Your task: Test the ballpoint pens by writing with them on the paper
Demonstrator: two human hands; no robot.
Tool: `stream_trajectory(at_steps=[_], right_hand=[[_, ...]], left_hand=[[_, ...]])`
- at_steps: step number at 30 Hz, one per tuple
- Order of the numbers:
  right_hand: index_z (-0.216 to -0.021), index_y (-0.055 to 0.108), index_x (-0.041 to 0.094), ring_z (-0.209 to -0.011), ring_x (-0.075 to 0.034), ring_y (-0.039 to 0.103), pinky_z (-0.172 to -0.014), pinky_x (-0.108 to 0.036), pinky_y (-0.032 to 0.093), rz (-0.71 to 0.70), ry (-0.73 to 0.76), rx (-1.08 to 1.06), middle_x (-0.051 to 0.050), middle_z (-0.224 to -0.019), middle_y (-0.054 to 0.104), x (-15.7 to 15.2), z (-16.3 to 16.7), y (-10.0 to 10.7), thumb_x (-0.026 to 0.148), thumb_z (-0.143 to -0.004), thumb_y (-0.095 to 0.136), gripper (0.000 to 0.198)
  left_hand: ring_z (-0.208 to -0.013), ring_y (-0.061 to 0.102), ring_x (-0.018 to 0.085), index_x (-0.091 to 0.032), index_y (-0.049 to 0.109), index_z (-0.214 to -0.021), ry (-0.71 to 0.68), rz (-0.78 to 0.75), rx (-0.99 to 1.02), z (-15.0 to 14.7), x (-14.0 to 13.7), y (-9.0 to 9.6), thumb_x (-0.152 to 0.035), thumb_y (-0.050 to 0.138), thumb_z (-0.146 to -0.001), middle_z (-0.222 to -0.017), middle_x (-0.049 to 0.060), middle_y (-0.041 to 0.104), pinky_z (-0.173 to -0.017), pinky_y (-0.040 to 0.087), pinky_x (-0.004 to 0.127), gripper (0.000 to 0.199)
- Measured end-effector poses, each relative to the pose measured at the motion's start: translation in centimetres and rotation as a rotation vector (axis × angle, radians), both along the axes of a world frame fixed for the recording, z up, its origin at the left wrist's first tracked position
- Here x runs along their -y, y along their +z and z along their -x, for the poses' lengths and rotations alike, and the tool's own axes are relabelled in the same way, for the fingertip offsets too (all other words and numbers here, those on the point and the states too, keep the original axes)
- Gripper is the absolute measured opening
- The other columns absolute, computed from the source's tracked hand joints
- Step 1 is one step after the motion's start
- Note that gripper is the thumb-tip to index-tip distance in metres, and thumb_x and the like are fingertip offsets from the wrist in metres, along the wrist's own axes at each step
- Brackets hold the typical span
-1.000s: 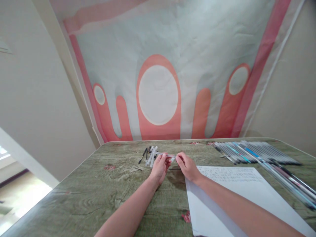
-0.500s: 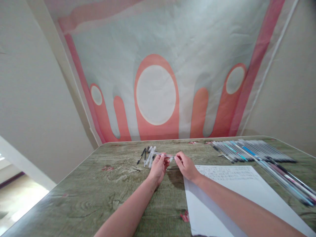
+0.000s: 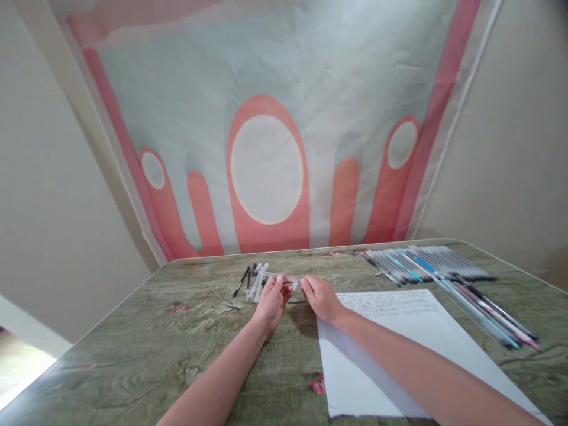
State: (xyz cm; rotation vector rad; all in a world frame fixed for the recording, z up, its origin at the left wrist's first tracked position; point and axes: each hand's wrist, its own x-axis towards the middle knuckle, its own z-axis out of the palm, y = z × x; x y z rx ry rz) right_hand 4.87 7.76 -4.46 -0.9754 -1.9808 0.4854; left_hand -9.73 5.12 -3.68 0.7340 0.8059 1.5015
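Note:
Above the table, my left hand (image 3: 271, 300) is closed around a slim clear-barrelled pen (image 3: 270, 274), which lies almost level and points left past the fingers. My right hand (image 3: 322, 297) pinches at the pen's right end, its fingertips almost meeting those of the left. What exactly sits between the right fingers is too small to make out. Just behind and left of my left hand lies a small heap of white and dark pen pieces (image 3: 256, 285), partly covered by that hand. A black pen piece (image 3: 241, 282) rests at the heap's left side.
Under my right forearm lies a white sheet (image 3: 373, 349) with handwriting along its top. A long row of clear pens (image 3: 448, 263) spreads at the back right, with several loose pens (image 3: 479, 310) before it. The wood-patterned table (image 3: 146, 343) meets a patterned wall hanging (image 3: 266, 231).
The view has turned slightly right, so the whole scene sits further left. My right fingertips are a little closer to the pen's end; my left hand keeps its hold.

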Motion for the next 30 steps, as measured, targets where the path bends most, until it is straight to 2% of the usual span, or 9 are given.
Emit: stream_trajectory(at_steps=[4,7,13,19,21,23,26,28,30], right_hand=[[-0.062,0.047,0.019,-0.046,-0.01,0.049,-0.052,-0.022,0.038,0.246,0.181,-0.178,0.003,-0.05,0.05,-0.3,0.2,-0.1,0.044,-0.09,0.025,0.044],[-0.064,0.048,0.019,-0.04,-0.009,0.048,-0.044,-0.021,0.037,0.422,0.283,-0.306,0.003,-0.052,0.052,-0.3,0.4,-0.1,0.051,-0.087,0.026,0.045],[-0.064,0.05,0.018,-0.041,-0.008,0.048,-0.043,-0.021,0.039,0.449,0.303,-0.401,0.003,-0.053,0.053,-0.3,0.5,0.0,0.054,-0.084,0.035,0.043],[-0.064,0.05,0.016,-0.039,-0.008,0.049,-0.042,-0.021,0.039,0.755,0.492,-0.599,0.002,-0.052,0.055,-0.7,0.5,0.1,0.053,-0.082,0.038,0.042],[-0.065,0.05,0.015,-0.039,-0.008,0.05,-0.042,-0.021,0.039,0.808,0.522,-0.625,0.001,-0.052,0.056,-0.8,0.4,0.2,0.053,-0.082,0.039,0.042],[-0.066,0.05,0.015,-0.041,-0.008,0.05,-0.043,-0.021,0.04,0.783,0.502,-0.631,0.001,-0.053,0.056,-1.1,0.3,0.3,0.054,-0.082,0.036,0.044],[-0.08,0.054,0.016,-0.044,-0.008,0.049,-0.044,-0.02,0.04,0.604,0.381,-0.614,0.001,-0.061,0.056,-1.5,-0.3,0.9,0.052,-0.083,0.037,0.04],[-0.102,0.053,0.019,-0.049,-0.008,0.05,-0.046,-0.02,0.041,0.436,0.349,-0.522,0.0,-0.074,0.058,-1.8,-0.9,1.5,0.048,-0.081,0.043,0.037],[-0.117,0.048,0.022,-0.059,-0.01,0.053,-0.055,-0.023,0.045,0.26,0.382,-0.356,-0.002,-0.087,0.058,-1.9,-1.5,2.2,0.043,-0.082,0.046,0.041]], left_hand=[[-0.063,0.056,0.005,-0.019,0.05,-0.089,-0.012,-0.022,-0.017,0.0,0.1,0.2,-0.03,0.06,-0.075,-0.084,0.0,0.061,-0.059,0.046,0.016,0.02],[-0.063,0.056,0.006,-0.02,0.051,-0.089,-0.013,-0.012,-0.013,0.1,0.0,0.1,-0.028,0.06,-0.075,-0.081,-0.001,0.061,-0.06,0.047,0.017,0.019],[-0.065,0.056,0.007,-0.021,0.052,-0.089,-0.04,-0.003,0.009,0.2,0.1,0.4,-0.028,0.06,-0.075,-0.085,0.0,0.061,-0.062,0.046,0.018,0.018],[-0.065,0.055,0.007,-0.021,0.051,-0.088,-0.064,-0.046,-0.05,0.1,0.3,1.3,-0.031,0.059,-0.076,-0.093,0.002,0.061,-0.064,0.046,0.019,0.018],[-0.065,0.056,0.007,-0.021,0.052,-0.089,-0.061,-0.035,-0.036,0.1,0.3,1.4,-0.03,0.059,-0.076,-0.092,0.001,0.061,-0.064,0.046,0.019,0.017],[-0.064,0.055,0.006,-0.021,0.052,-0.089,-0.054,-0.015,0.005,0.0,0.3,1.5,-0.028,0.059,-0.076,-0.087,0.0,0.061,-0.063,0.046,0.018,0.016],[-0.059,0.054,0.006,-0.017,0.054,-0.089,-0.101,0.027,0.055,-0.5,0.7,2.0,-0.025,0.058,-0.077,-0.075,0.0,0.059,-0.06,0.046,0.017,0.014],[-0.055,0.053,0.006,-0.015,0.056,-0.088,-0.216,0.07,0.049,-1.0,1.4,2.5,-0.025,0.058,-0.077,-0.071,0.002,0.059,-0.056,0.045,0.017,0.015],[-0.051,0.051,0.005,-0.013,0.057,-0.087,-0.355,0.12,0.016,-1.6,2.1,2.9,-0.026,0.059,-0.077,-0.07,0.003,0.06,-0.053,0.043,0.016,0.017]])
